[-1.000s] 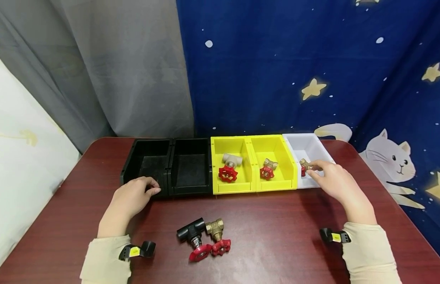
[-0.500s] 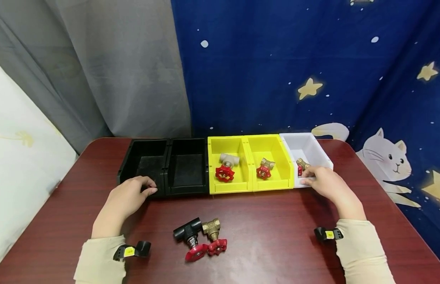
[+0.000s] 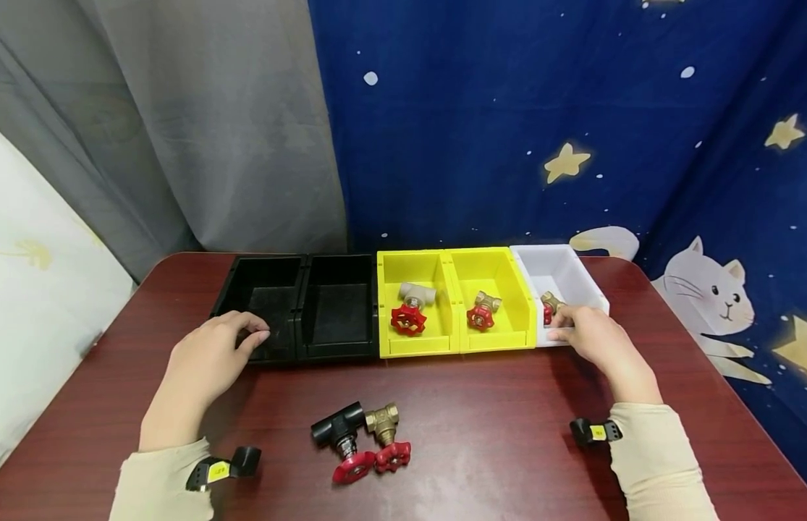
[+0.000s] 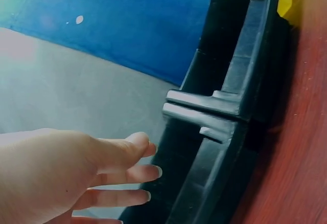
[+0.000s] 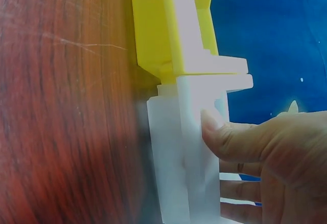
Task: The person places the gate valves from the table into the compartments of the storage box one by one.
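Note:
My right hand [image 3: 601, 344] grips the front wall of the white bin [image 5: 196, 157], thumb outside and fingers inside. Just beyond its fingertips, a small brass valve with a red wheel [image 3: 548, 312] lies in that bin, partly hidden. With fingers loosely bent and holding nothing, my left hand [image 3: 204, 358] hovers at the front of the leftmost black bin [image 3: 276, 347]; the left wrist view shows the hand [image 4: 102, 173] beside that bin. Nearer on the table lie a black valve [image 3: 341, 427] and a brass valve [image 3: 385, 427], their red wheels close together.
A second black bin [image 3: 338, 350] and two yellow bins [image 3: 419, 347] stand between the hands in one row. One yellow bin holds a grey valve [image 3: 412, 304], the other a brass valve [image 3: 484, 307]. Curtains [image 3: 442, 130] hang behind the table.
My right hand has shifted from the valve in the white bin to that bin's front wall. My left hand has moved left and slightly away from the black bin's front. The view has shifted slightly.

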A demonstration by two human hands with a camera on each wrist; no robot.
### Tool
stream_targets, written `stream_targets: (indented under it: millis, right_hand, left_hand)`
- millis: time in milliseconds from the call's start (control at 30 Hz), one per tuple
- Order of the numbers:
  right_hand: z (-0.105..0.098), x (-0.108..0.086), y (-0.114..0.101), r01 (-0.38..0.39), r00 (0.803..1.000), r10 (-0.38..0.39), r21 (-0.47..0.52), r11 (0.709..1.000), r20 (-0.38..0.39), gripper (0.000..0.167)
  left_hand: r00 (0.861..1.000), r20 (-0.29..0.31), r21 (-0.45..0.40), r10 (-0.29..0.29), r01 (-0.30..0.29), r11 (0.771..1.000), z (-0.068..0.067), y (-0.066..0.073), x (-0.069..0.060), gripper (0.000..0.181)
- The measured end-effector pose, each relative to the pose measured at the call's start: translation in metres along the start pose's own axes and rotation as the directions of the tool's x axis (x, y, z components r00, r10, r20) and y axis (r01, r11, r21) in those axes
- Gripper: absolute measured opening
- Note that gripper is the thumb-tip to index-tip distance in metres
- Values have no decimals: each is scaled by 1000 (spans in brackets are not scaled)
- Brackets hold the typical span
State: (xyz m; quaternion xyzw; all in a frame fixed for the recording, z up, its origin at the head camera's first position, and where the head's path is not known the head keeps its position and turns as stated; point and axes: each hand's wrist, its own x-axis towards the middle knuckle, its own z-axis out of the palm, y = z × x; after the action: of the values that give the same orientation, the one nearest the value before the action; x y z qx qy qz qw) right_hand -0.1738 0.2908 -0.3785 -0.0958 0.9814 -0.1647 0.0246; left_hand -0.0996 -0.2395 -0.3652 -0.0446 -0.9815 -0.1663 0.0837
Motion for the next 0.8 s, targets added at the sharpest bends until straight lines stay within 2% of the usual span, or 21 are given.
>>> stream_targets:
  millis: [333,500,633,800]
  right_hand:
    - [0,1,1,-19,1000,19,17,1000,10,12]
    - [-1,2,-1,-28,999,28,30,999,17,12]
    - [-1,1,-1,-33,999,32,32,999,20,12]
    - [-1,-1,-1,-35,999,34,30,999,25,12]
  left_hand:
    - [995,-96,28,37,-35,999,-9,8,-5,11]
    - [990,-113,29,86,-84,996,-9,21,-9,10]
    - [983,-129,72,134,-126,989,-6,33,-10,8]
    - [974,-157,131,165,-145,981,0,46,-16,13]
